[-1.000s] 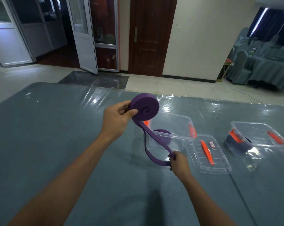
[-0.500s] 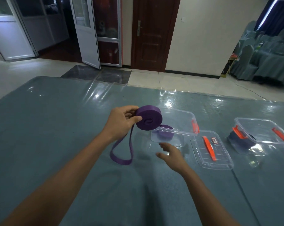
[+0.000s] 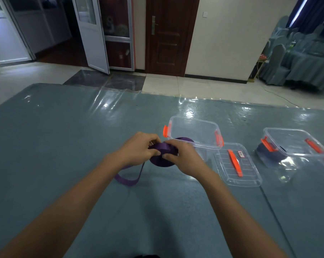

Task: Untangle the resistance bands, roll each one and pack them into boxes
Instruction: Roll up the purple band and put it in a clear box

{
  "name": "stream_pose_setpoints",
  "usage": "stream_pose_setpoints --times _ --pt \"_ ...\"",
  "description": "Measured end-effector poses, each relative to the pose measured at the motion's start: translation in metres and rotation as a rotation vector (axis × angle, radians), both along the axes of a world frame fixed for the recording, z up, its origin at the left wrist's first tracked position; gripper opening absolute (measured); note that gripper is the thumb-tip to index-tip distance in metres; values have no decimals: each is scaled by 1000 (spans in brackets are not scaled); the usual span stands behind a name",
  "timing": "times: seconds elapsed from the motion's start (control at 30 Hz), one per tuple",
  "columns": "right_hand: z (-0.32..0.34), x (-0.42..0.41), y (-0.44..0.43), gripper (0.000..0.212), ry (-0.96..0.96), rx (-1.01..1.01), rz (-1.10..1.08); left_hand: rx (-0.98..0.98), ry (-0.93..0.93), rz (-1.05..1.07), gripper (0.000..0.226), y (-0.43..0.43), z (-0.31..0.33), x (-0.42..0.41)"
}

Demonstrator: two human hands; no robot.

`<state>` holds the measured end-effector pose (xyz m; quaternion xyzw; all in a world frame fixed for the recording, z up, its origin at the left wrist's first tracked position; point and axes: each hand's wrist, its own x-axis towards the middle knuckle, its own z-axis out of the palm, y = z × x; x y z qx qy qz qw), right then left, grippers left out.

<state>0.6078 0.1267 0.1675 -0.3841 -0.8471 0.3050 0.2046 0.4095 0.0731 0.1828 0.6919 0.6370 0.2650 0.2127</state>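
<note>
1. Because the table (image 3: 64,146) is big and flat, it will catch the band if it slips. Two clear boxes sit on its right side.
2. The open box (image 3: 192,125) is just behind the hands, and its lid (image 3: 237,165) lies flat beside it. The far box (image 3: 295,144) looks closed, with something dark inside.
3. Both arms reach forward and meet in the middle, low over the table.
4. The purple band (image 3: 161,162) is mostly a fat roll, held between the two hands. It looks soft, bendy and light. I think it will spring open if let go, so squeeze its flat sides.
5. The left hand (image 3: 137,151) curls around the roll's left side. The right hand (image 3: 183,159) curls over the right side, thumb pressing on the roll.
6. The loose end (image 3: 127,180) hangs in a small loop under the left wrist and seems to rest on the table.
</note>
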Motion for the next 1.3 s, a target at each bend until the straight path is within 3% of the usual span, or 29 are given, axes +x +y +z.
stream_pose_setpoints --times 0.13,0.43,0.63,0.73,0.87,1.0,1.1,1.23,1.3 --pt "4 4 1 20 114 -90 -50 21 -228 30 21 -3 1 2" --pt "18 27 -6 25 577 -541 -146 10 -701 123 32 -12 -12 1" --pt "12 27 -12 26 835 -727 -165 81 -788 123 32 -11 -10 12" --pt "10 26 -12 25 766 -660 -158 80 -689 119 31 -6 -7 8" --pt "18 26 -6 39 297 -114 -121 87 -419 31 26 -5 1 4" --pt "31 21 -2 37 -33 97 -44 92 -225 -51 32 -2 10 9" --pt "35 21 -1 24 67 35 -91 141 -307 -28 25 -2 13 13" --pt "39 25 -6 36 410 -249 -151 159 -568 64 30 -4 8 15" --pt "40 28 -8 31 543 -352 -192 140 -657 89 32 -5 3 13"
